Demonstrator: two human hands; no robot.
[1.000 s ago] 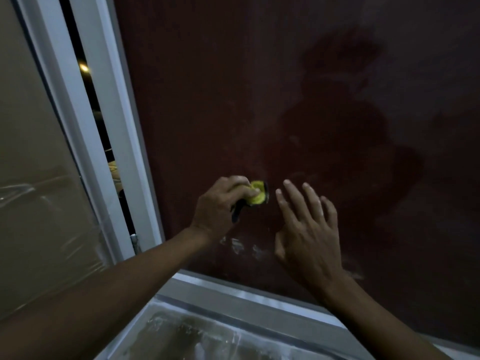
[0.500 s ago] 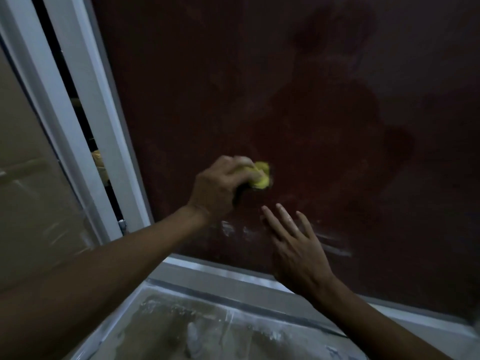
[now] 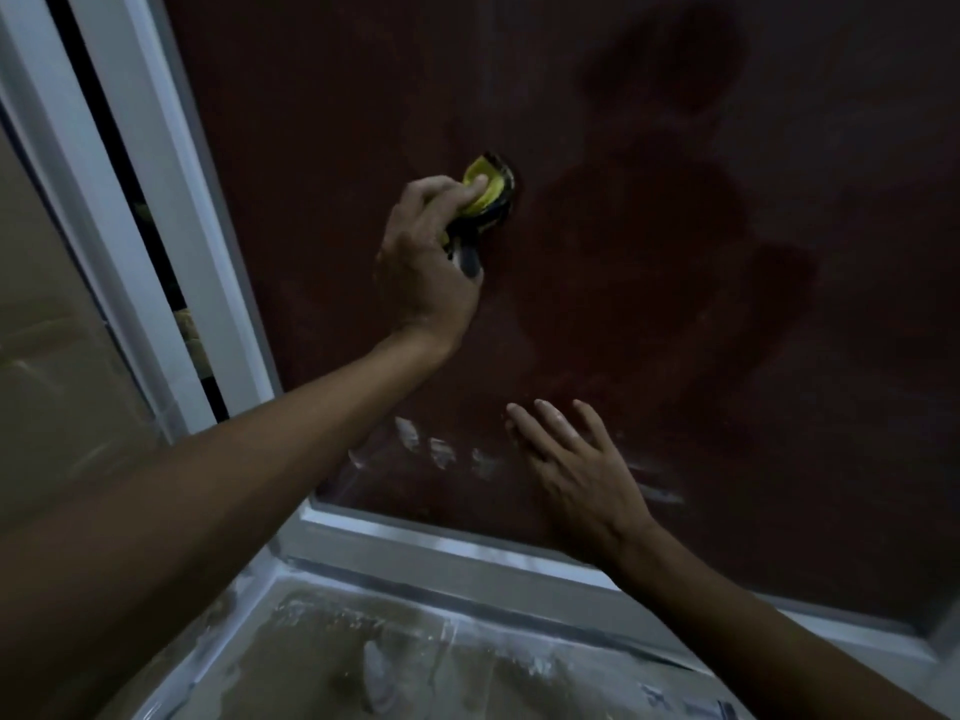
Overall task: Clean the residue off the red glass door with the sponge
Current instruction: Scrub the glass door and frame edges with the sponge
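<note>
My left hand (image 3: 426,257) has climbed higher up the red glass door (image 3: 675,252), gripping the yellow sponge (image 3: 485,192) against it. My right hand (image 3: 576,470) lies flat, fingers spread, beside white residue smears (image 3: 441,452).

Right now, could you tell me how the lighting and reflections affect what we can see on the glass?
Head view: dim overall; the red glass door mirrors a dark silhouette; pale residue near its bottom edge stays visible; wide-angle bends the white frame.

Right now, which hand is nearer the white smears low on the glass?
Right. The right hand lies open on the glass beside the white smears; the left hand grips the sponge well above them.
</note>
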